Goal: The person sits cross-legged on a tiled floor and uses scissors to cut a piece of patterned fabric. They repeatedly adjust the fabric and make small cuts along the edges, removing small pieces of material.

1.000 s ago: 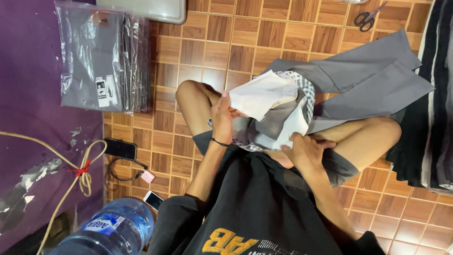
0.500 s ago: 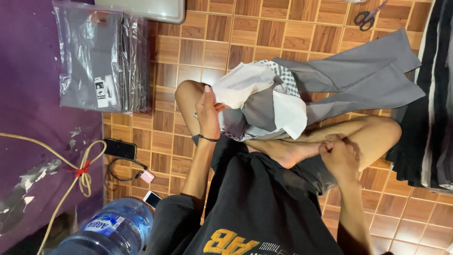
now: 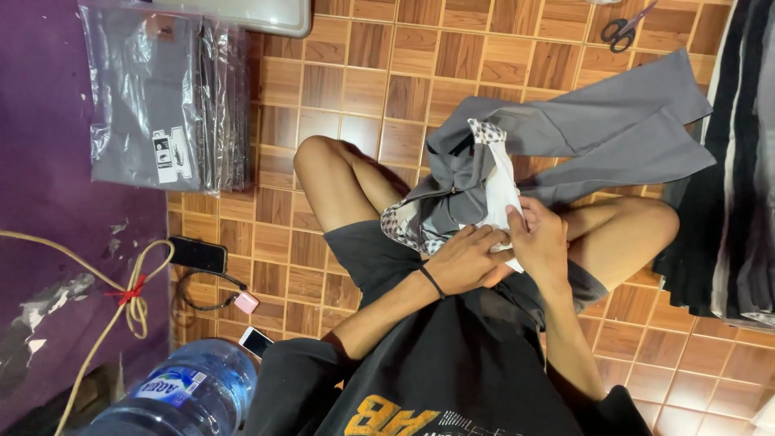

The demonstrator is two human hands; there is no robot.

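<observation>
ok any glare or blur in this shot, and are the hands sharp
Head view: even indoor light; glare streaks on the clear plastic bags of folded grey garments; left hand and right hand on the grey trousers with checked lining look sharp; the blue water bottle at the frame edge is soft.

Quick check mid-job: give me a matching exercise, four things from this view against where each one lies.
Things:
1. grey trousers
2. scissors
3. black phone
4. water bottle

Places:
A. bottom left corner
B. in both hands, spread over the lap
C. top of the wooden floor, right of middle
D. floor beside the purple mat

Pairs: 1-B, 2-C, 3-D, 4-A
</observation>
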